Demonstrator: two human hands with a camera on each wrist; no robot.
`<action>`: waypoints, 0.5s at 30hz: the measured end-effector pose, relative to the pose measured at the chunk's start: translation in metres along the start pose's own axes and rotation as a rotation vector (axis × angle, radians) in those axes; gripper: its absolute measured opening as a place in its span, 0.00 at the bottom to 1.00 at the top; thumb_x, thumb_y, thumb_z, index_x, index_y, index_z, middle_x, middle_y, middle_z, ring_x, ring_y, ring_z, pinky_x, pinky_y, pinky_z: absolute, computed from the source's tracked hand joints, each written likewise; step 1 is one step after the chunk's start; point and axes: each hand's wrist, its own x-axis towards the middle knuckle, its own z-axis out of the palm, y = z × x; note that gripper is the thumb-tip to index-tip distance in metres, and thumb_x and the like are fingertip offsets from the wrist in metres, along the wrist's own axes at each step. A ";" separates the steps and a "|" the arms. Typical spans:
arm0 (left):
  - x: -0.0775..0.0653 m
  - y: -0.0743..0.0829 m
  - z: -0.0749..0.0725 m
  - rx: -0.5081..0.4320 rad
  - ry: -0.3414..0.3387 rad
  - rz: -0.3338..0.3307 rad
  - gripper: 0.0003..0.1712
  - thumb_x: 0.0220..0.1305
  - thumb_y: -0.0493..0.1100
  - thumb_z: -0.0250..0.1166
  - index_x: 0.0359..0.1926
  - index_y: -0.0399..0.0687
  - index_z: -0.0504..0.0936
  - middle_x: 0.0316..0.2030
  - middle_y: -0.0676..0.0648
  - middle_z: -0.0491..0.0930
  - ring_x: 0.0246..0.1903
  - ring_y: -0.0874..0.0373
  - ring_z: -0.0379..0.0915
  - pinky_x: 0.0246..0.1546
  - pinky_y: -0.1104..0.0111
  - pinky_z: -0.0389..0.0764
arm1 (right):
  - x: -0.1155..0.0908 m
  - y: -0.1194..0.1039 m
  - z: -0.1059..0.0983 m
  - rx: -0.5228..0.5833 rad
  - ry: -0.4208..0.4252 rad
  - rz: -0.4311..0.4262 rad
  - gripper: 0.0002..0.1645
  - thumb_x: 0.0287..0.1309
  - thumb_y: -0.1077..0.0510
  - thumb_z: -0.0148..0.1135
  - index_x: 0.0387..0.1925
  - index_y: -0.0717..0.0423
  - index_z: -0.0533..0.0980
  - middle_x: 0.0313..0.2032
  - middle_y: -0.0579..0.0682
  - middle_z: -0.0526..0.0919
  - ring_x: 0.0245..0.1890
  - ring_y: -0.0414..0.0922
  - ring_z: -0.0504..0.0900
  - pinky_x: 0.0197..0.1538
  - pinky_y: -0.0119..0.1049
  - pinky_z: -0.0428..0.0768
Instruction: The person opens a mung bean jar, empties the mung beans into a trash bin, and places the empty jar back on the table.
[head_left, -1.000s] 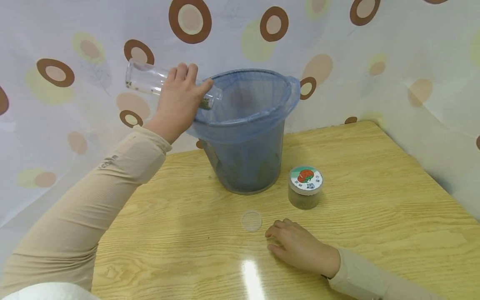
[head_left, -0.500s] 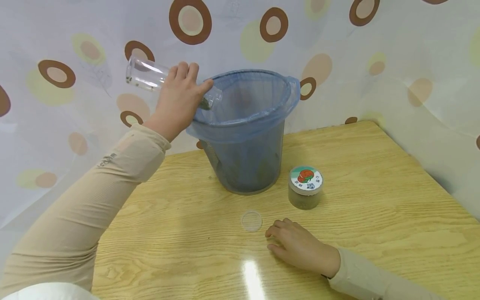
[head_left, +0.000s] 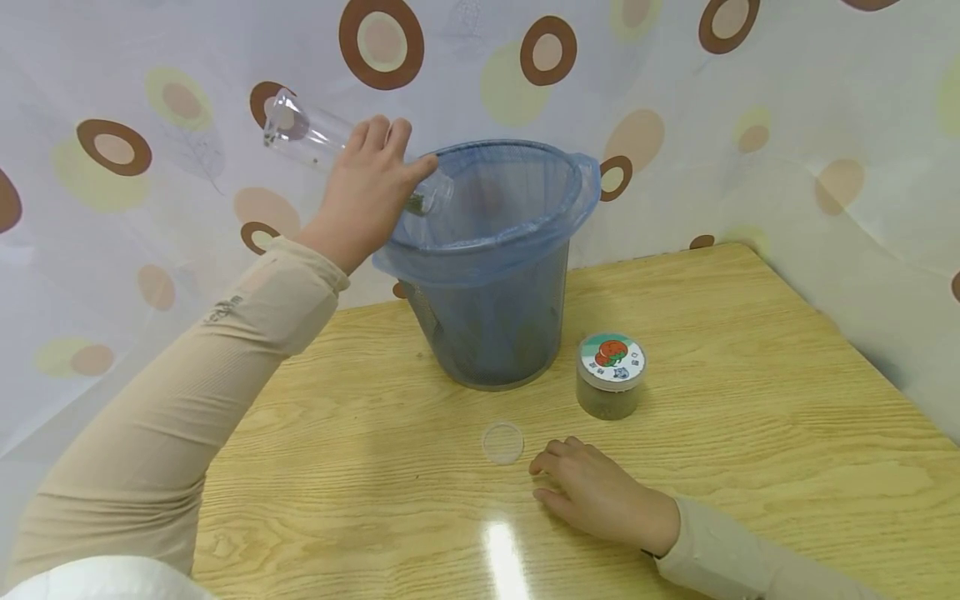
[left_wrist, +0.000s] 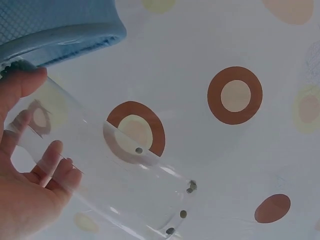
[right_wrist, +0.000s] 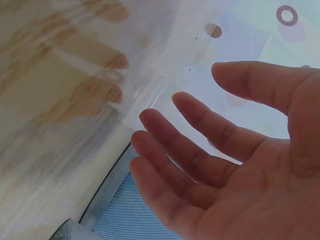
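Note:
My left hand (head_left: 367, 187) grips a clear bottle (head_left: 311, 133) near its mouth. The bottle tilts mouth-down over the left rim of a mesh bin (head_left: 495, 325) lined with a blue plastic bag (head_left: 480, 267). Small dark green grains (head_left: 416, 202) are gathered near the mouth; a few more grains (left_wrist: 183, 214) cling by the base in the left wrist view. My right hand (head_left: 600, 492) rests on the table, fingers loosely bent and holding nothing; the right wrist view shows its palm. Close to its fingertips lies a clear round lid (head_left: 502, 442).
A round tub (head_left: 609, 400) with a tomato picture on its white and green lid stands right of the bin. Everything rests on a wood-grain table (head_left: 337, 467). Behind rises a white sheet (head_left: 450, 50) with brown circles.
The base of the bottle has risen, so it slopes more steeply, and my left hand has shifted slightly right and up. Fewer grains show near the mouth. My right hand has stayed still.

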 end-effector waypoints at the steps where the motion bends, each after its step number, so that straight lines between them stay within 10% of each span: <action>1: 0.001 0.000 0.000 0.005 -0.011 0.003 0.29 0.62 0.24 0.53 0.62 0.50 0.72 0.53 0.32 0.64 0.55 0.36 0.57 0.63 0.50 0.57 | 0.000 0.000 0.000 0.002 -0.001 0.001 0.13 0.57 0.57 0.67 0.43 0.58 0.80 0.40 0.48 0.81 0.35 0.40 0.72 0.37 0.37 0.75; 15: 0.006 0.002 0.001 0.084 0.008 0.092 0.28 0.64 0.27 0.56 0.62 0.55 0.76 0.51 0.35 0.65 0.51 0.40 0.58 0.63 0.54 0.56 | 0.002 -0.001 0.000 -0.007 0.009 -0.009 0.13 0.57 0.57 0.67 0.43 0.57 0.80 0.41 0.48 0.81 0.37 0.42 0.74 0.39 0.38 0.76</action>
